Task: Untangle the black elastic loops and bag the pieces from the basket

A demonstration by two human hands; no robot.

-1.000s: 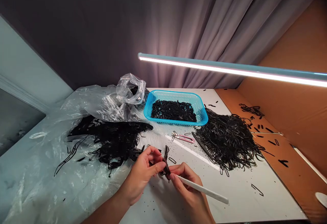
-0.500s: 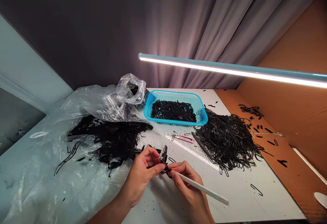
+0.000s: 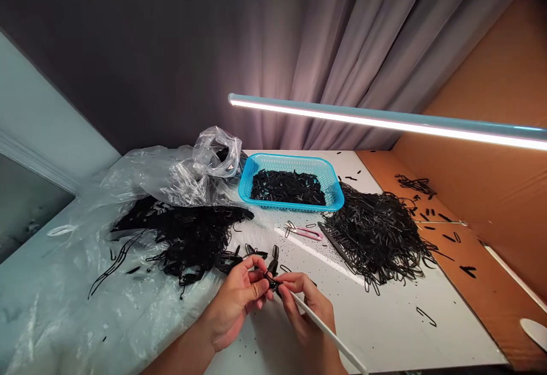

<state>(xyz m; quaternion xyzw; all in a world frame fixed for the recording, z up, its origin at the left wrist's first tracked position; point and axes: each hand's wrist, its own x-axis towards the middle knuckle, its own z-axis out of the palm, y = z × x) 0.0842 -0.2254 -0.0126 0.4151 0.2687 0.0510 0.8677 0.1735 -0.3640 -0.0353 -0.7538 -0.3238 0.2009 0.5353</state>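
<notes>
My left hand (image 3: 239,301) pinches a small black plastic piece (image 3: 273,264) just above the white table (image 3: 384,329), near its front edge. My right hand (image 3: 305,306) meets it from the right, fingers closed on the same piece and on a thin white stick (image 3: 329,332) that slants down to the lower right. A heap of black plastic parts (image 3: 188,235) lies on clear plastic sheeting (image 3: 85,284) to the left of my hands. Another heap of thin black loops (image 3: 376,229) lies to the right.
A blue basket (image 3: 252,184) with black pieces stands at the back, a crumpled clear bag (image 3: 216,150) beside it. Pink scissors (image 3: 307,231) lie mid-table. A lit tube lamp (image 3: 384,121) hangs overhead. Brown cardboard (image 3: 491,192) walls the right side. Loose black bits are scattered about.
My hands have drawn slightly closer together over the black piece. The white stick now tilts more steeply downward. The view has shifted slightly.
</notes>
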